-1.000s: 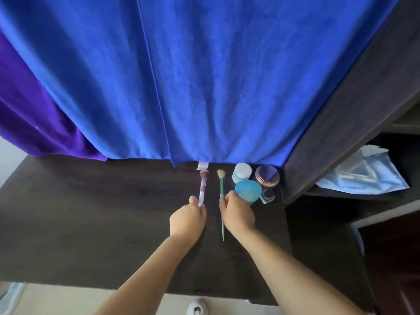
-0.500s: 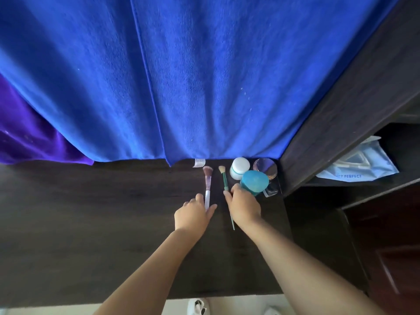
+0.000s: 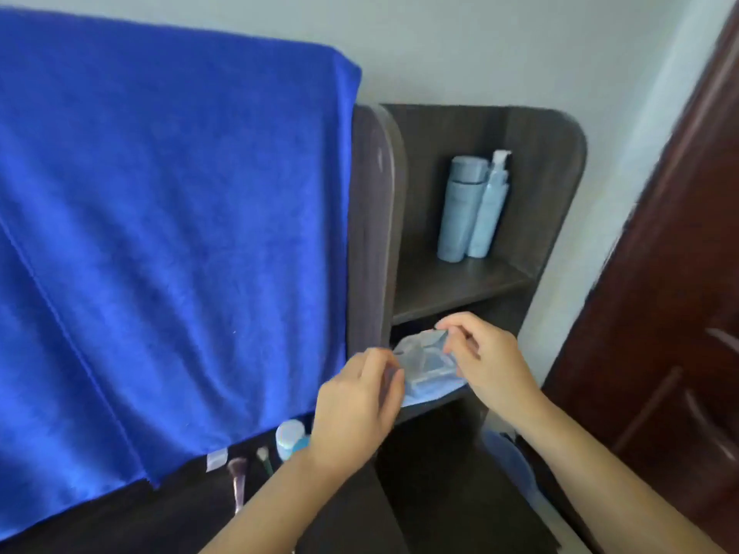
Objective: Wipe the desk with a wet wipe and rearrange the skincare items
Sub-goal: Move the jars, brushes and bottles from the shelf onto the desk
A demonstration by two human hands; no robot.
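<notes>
A pale blue wet wipe pack [image 3: 426, 367] lies on the lower shelf of the dark side unit [image 3: 452, 287]. My left hand [image 3: 356, 405] holds the pack's left edge. My right hand [image 3: 486, 359] pinches the flap at the pack's top. Down on the dark desk [image 3: 120, 525] lie a pink makeup brush [image 3: 238, 483] and a green-handled brush [image 3: 264, 459], with a white jar [image 3: 288, 433] beside them, partly behind my left wrist.
A big blue towel [image 3: 168, 241] hangs over the back of the desk. Two light blue bottles [image 3: 472, 209] stand on the upper shelf. A dark red door [image 3: 672, 273] is at the right. A blue object [image 3: 508, 457] sits low beside the unit.
Both hands left the brushes and the teal jar on the desk and went up right to the shelf, where they now hold the wipe pack. The view swung up and right.
</notes>
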